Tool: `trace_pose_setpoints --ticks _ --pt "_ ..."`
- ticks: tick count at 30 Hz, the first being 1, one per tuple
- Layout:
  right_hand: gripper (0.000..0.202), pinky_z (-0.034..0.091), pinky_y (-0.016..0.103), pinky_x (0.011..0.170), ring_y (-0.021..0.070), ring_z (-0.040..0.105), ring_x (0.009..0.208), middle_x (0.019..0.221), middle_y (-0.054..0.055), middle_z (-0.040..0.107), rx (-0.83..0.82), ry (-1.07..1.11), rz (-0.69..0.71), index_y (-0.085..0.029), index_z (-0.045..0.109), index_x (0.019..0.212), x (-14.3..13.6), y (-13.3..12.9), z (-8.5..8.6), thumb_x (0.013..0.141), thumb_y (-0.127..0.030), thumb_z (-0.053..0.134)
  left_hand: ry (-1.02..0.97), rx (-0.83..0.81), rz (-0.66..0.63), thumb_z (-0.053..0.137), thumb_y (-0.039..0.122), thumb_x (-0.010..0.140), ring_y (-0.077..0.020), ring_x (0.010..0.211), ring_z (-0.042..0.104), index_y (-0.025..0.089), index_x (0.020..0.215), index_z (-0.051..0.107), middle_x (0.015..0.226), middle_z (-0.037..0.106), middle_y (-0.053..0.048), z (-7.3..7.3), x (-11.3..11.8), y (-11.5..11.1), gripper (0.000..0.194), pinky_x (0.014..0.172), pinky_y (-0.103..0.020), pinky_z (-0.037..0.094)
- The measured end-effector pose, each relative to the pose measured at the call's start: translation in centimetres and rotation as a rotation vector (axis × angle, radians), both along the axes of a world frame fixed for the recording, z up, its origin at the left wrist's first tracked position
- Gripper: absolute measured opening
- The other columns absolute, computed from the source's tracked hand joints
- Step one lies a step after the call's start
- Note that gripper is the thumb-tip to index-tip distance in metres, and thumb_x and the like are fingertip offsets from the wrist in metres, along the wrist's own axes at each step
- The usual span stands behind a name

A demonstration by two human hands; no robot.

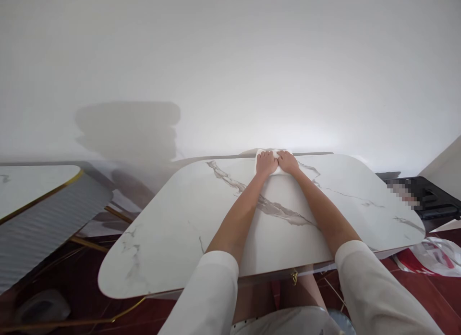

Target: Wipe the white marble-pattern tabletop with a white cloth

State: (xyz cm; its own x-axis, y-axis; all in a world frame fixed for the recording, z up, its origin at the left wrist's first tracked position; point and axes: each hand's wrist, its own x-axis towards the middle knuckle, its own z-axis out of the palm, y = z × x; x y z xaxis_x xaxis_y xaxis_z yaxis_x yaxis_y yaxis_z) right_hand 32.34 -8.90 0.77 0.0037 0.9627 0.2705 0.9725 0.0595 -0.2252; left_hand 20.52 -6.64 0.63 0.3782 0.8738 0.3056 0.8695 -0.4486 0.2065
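Observation:
Both arms reach forward over a white marble-patterned table [173, 219] with grey-brown veins and rounded corners. At its far edge, near the wall, lies a white cloth [274, 169]. My left hand [267, 163] presses on the left part of the cloth, fingers curled over it. Beside it, my right hand [287, 161] presses on the right part, with the thumbs close together. Some of the cloth is hidden under the hands.
A white wall [230, 70] stands behind the table. To the left is another marble-topped table [36, 186] with gold trim. A black object [434, 195] is at the right, above a red and white plastic bag [428, 258] on the red floor.

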Motion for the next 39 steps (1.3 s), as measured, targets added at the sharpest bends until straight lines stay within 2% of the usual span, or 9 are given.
trace_pose_setpoints --ticks 10,20,27,32,36,39 --pt "0.050 0.034 0.041 0.110 0.0266 0.042 0.136 0.150 0.011 0.049 0.012 -0.038 0.032 -0.011 0.049 0.141 0.0 -1.6 -1.2 0.097 -0.019 0.027 -0.012 -0.004 0.012 0.036 0.022 0.094 -0.0294 0.126 0.047 0.012 0.119 0.056 0.130 0.059 -0.016 -0.2 -0.6 -2.7 0.034 0.105 -0.042 0.034" --pt "0.042 0.038 0.044 0.105 0.0297 0.046 0.129 0.142 0.014 0.054 0.010 -0.056 -0.009 -0.015 0.054 0.131 -2.4 -7.8 -0.7 0.097 -0.021 0.030 0.050 0.018 -0.060 0.037 0.021 0.094 -0.0281 0.127 0.047 0.015 0.119 0.055 0.130 0.059 -0.014 -0.4 -2.6 -7.2 0.031 0.107 -0.042 0.034" --pt "0.046 0.037 0.044 0.107 0.0301 0.043 0.133 0.146 0.016 0.050 0.002 -0.045 0.012 -0.011 0.050 0.137 -4.1 -13.3 -0.5 0.097 -0.020 0.029 0.084 0.019 -0.056 0.035 0.022 0.095 -0.0298 0.124 0.048 0.016 0.118 0.055 0.129 0.058 -0.013 -0.3 -4.4 -12.7 0.031 0.105 -0.044 0.037" --pt "0.048 0.036 0.044 0.109 0.0317 0.040 0.137 0.150 0.015 0.048 0.006 -0.062 -0.011 -0.011 0.050 0.139 -5.9 -18.3 -0.5 0.098 -0.022 0.030 0.145 0.027 -0.081 0.034 0.024 0.096 -0.0314 0.128 0.046 0.013 0.126 0.052 0.136 0.055 -0.016 -0.1 -6.1 -17.2 0.037 0.105 -0.047 0.038" --pt "0.049 0.034 0.045 0.112 0.0318 0.039 0.140 0.152 0.014 0.046 0.011 -0.065 -0.046 -0.012 0.049 0.142 -7.3 -22.7 -0.8 0.097 -0.023 0.032 0.159 0.022 -0.070 0.036 0.026 0.095 -0.0330 0.135 0.042 0.012 0.135 0.048 0.145 0.050 -0.016 -0.7 -7.3 -21.1 0.044 0.111 -0.048 0.034" --pt "0.050 0.034 0.046 0.114 0.0311 0.038 0.142 0.154 0.012 0.044 -0.009 -0.035 -0.043 -0.014 0.048 0.144 -8.1 -25.5 -0.7 0.097 -0.022 0.032 0.115 0.039 -0.040 0.036 0.026 0.095 -0.0327 0.136 0.043 0.012 0.138 0.048 0.145 0.051 -0.016 -1.3 -8.1 -23.9 0.046 0.110 -0.049 0.035"
